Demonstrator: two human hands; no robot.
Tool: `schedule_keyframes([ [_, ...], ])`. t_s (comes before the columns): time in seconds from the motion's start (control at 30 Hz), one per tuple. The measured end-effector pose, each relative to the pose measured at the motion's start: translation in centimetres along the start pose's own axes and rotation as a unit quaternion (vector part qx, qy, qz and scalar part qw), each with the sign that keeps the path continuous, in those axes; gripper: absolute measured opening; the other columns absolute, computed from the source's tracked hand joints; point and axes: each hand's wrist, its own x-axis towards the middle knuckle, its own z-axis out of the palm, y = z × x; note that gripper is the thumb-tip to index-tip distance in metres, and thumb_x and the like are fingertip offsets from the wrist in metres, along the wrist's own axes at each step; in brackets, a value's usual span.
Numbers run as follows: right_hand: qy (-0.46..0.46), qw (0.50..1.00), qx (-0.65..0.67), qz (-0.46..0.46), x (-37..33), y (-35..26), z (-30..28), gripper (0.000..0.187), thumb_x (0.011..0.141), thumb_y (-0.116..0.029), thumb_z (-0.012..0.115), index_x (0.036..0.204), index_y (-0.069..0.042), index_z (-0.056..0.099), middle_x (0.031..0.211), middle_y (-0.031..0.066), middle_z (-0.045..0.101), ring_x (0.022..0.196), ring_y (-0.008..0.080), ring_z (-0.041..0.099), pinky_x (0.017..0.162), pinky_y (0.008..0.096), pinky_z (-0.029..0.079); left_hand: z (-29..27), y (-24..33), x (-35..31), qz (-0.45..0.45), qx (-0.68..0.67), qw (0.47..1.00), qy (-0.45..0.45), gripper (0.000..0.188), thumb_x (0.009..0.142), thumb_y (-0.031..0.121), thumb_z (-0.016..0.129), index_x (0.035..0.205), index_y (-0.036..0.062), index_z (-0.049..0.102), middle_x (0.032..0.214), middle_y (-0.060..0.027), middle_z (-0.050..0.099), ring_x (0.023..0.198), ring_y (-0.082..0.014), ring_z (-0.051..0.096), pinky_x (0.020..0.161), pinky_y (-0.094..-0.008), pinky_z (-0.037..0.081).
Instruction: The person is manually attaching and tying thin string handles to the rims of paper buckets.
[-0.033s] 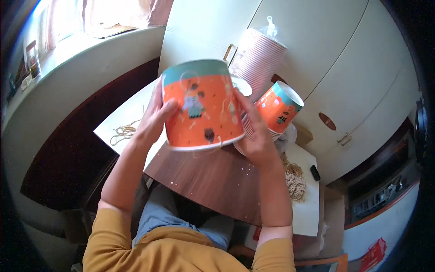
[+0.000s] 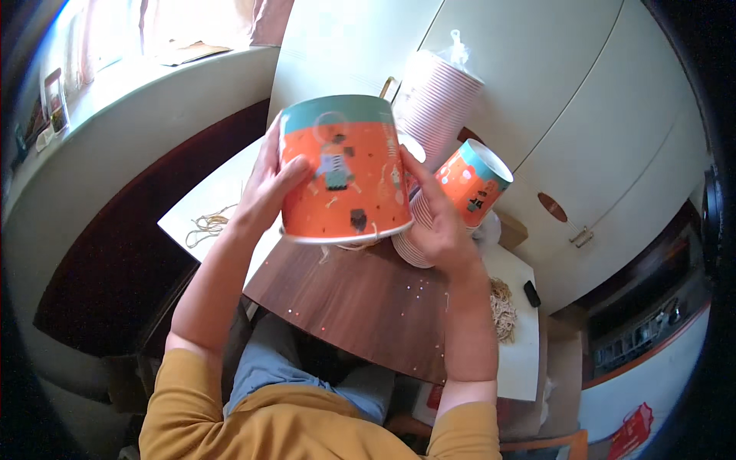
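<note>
An orange paper bucket [image 2: 345,172] with a teal band and cartoon prints is held up over the table, its white rim facing down. My left hand [image 2: 268,184] grips its left side, thumb across the front. On the opposite side my right hand [image 2: 438,230] presses against the wall near the rim. Thin pale string [image 2: 325,254] shows just under the rim. Right behind my right hand is a stack of nested paper buckets [image 2: 414,244]. A similar orange bucket [image 2: 474,184] stands tilted beside it, its white base upward.
A tall bagged stack of paper buckets [image 2: 441,96] leans near the cabinet doors [image 2: 567,92]. Tangled string [image 2: 503,310] and a small black object [image 2: 532,294] lie at right; looser string [image 2: 207,225] lies at left. Small bright specks dot the brown board [image 2: 345,295].
The bucket in my hands has shifted slightly up and to the right, and turned a little. Both hands moved with it and keep their grip.
</note>
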Motion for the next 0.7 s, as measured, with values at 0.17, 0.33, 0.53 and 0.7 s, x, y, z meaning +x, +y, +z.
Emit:
schedule_keyframes([
  [0.17,0.018,0.975,0.198,0.097,3.7,1.5,-4.3,0.076,0.076,-0.007,0.063,0.145,-0.001,0.032,0.14,0.0145,0.044,0.131,0.0255,0.04,0.11,0.0379,0.029,3.9,-1.7,5.7,0.104,-0.001,0.994,-0.033,0.119,0.066,0.031,0.087,0.149,0.002,0.007,0.131,-0.0238,0.045,0.118,-0.0282,0.052,0.095,-0.0386,0.047],
  [0.33,0.122,0.989,0.072,0.044,4.6,8.8,-4.3,0.06,0.091,-0.018,0.061,0.141,-0.001,0.034,0.137,0.0122,0.045,0.124,0.0229,0.045,0.104,0.036,0.037,7.4,-7.7,10.0,0.22,0.211,0.952,-0.028,0.125,0.059,0.047,0.086,0.149,0.0053,0.01,0.141,-0.0269,0.029,0.132,-0.0398,0.032,0.108,-0.0475,0.032],
  [0.53,0.131,0.971,0.024,0.196,2.2,19.1,-4.0,0.046,0.094,-0.023,0.059,0.132,-0.002,0.044,0.126,0.0122,0.056,0.114,0.0228,0.053,0.1,0.0355,0.04,9.9,-13.6,10.2,0.175,0.363,0.912,-0.076,0.112,0.055,0.049,0.083,0.142,0.0064,0.028,0.141,-0.031,0.031,0.129,-0.0468,0.036,0.104,-0.0508,0.036],
  [0.7,0.013,0.903,-0.228,0.364,1.6,11.5,-2.1,0.048,0.083,-0.033,0.065,0.112,0.004,0.06,0.12,0.0227,0.059,0.116,0.0373,0.053,0.099,0.0441,0.041,8.0,-16.6,6.1,0.109,0.382,0.918,-0.006,0.101,0.056,0.048,0.083,0.134,0.0075,0.035,0.136,-0.0333,0.035,0.121,-0.0472,0.044,0.099,-0.0497,0.041],
])
